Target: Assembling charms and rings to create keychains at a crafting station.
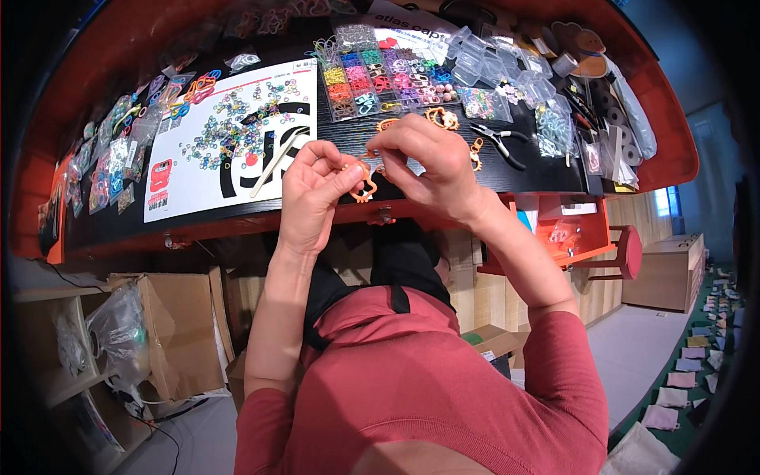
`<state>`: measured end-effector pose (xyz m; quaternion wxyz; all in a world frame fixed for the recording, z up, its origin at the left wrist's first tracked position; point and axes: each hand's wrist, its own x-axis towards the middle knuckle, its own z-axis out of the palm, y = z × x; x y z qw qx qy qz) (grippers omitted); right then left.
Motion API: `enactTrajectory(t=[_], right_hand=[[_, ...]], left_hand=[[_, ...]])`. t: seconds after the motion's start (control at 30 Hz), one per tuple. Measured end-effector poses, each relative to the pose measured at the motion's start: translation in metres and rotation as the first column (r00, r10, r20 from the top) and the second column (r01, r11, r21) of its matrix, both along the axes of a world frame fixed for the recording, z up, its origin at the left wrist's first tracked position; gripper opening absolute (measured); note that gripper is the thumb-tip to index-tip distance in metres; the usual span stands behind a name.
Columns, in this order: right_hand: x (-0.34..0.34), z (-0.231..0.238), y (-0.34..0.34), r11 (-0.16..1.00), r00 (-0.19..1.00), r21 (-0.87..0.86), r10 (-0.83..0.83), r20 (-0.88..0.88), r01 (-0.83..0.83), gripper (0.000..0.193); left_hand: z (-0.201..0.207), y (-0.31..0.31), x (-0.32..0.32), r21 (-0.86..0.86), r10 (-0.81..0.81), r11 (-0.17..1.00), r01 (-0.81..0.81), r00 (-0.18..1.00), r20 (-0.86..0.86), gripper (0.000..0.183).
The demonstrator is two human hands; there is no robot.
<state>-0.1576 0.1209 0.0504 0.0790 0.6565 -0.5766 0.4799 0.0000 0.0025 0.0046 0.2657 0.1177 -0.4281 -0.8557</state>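
My left hand (310,194) pinches an orange open-frame charm (365,193) with a wavy outline between thumb and forefinger, over the desk's front edge. Just to its right, my right hand (434,165) is closed, its fingertips pinched close to the charm. What those fingertips hold is too small and hidden to make out. Beyond my right hand lie another orange charm (442,119) and an orange clasp (476,152). Pliers with black handles (500,146) rest to the right of that hand.
On the left, a white printed sheet (178,178) carries many small coloured rings (226,131) and a pale stick (273,164). A compartment box (372,67) of coloured clasps stands at the back. Bagged parts (554,127) crowd the right; an orange drawer (582,237) hangs open below.
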Motion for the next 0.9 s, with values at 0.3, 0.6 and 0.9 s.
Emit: enactTrajectory(t=[0.3, 0.6, 0.9], right_hand=[[0.0002, 0.0027, 0.0029, 1.0, 0.999, -0.013, 0.004, -0.052, -0.005, 0.022], [-0.003, 0.0032, 0.0065, 0.999, 0.991, 0.016, 0.041, -0.126, -0.039, 0.03], [-0.0075, 0.0053, 0.0077, 1.0, 0.964, -0.011, 0.025, -0.266, -0.029, 0.029]], left_hand=[[-0.0019, -0.0017, 0.0003, 0.046, -0.021, 0.999, 0.021, 1.0, -0.013, 0.025], [-0.0022, -0.0015, 0.0, 0.055, -0.022, 0.998, 0.023, 1.0, -0.018, 0.024], [-0.0029, -0.0005, 0.0002, 0.053, -0.042, 0.998, 0.044, 0.998, -0.04, 0.024]])
